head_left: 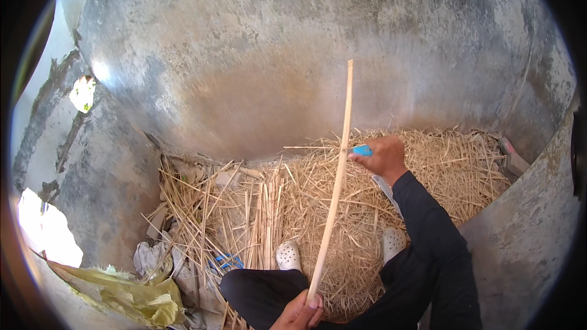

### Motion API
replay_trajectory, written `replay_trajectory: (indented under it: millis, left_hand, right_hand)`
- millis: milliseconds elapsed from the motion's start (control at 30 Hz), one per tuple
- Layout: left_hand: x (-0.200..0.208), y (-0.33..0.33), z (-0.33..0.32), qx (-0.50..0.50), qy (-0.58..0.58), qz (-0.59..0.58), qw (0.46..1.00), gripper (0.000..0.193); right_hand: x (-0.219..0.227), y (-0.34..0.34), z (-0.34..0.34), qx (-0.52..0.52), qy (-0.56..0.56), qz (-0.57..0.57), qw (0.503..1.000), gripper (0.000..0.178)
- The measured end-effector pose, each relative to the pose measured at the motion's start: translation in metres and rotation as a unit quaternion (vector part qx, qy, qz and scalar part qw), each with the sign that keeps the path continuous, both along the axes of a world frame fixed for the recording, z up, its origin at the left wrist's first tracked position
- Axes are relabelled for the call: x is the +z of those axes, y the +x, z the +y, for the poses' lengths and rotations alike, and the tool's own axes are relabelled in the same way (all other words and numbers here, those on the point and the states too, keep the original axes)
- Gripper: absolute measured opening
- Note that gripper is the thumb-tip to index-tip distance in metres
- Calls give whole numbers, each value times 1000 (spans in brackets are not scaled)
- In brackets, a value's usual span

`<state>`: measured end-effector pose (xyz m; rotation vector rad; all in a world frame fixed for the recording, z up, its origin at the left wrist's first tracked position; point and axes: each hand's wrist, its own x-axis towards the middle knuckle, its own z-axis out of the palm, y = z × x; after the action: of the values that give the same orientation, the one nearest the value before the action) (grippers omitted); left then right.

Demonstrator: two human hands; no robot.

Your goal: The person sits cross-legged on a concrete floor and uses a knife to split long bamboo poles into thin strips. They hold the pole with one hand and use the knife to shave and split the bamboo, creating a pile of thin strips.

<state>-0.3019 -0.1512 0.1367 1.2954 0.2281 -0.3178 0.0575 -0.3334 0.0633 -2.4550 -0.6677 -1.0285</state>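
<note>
Here, down at the bottom edge, the person's left hand (301,315) is curled shut around the lower end of a long, thin, pale strip of split cane or bamboo (335,188), thumb and fingers wrapped snugly with no gap showing. From those fingers the strip rises up and a little to the right, its free tip standing well above both hands against the grey, stained concrete wall (293,55). It looks light and springy to me: stiff enough to hold its own line, yet slender enough to flex or snap if bent sharply, with edges that could splinter, so a firm grasp low down as now, with a second hold partway up, seems the sound way to handle it. Just left of the lower fingers lie loose stalks and a heap of dry golden straw (293,208), with crumpled yellow-green sacking (131,296) further left still. Between the two hands, two white perforated clogs (288,255) poke out of the straw, below dark trousers. To the right and higher, the right hand (382,157) is closed on a blue-handled tool (362,150), probably a knife, whose tip meets the strip about midway; the blade itself I cannot make out. Its fingers are clenched tight round the handle, the dark sleeve (428,220) trailing down to the right.
</note>
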Motion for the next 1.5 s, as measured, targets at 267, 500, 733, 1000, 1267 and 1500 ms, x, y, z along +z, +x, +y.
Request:
replay_trajectory:
  millis: [267,500,733,1000,1267,1500]
  left_hand:
    - [-49,-50,43,-94,-80,85,989,20]
    - [-19,11,34,-50,-15,33,998,24]
    - [-15,31,27,-33,48,-48,997,28]
    - [2,28,16,-9,162,-101,982,29]
    - [-12,24,14,-8,187,-153,970,27]
    - [-5,-4,14,-37,113,-35,992,19]
  right_hand:
    - [-63,56,-124,-289,104,232,923,75]
    - [2,-25,-23,-26,84,227,970,71]
    - [31,-100,23,170,6,32,985,70]
    - [23,-96,30,172,23,21,985,71]
    - [17,-51,25,132,12,-43,990,72]
    - [-5,-1,-10,-27,9,37,999,74]
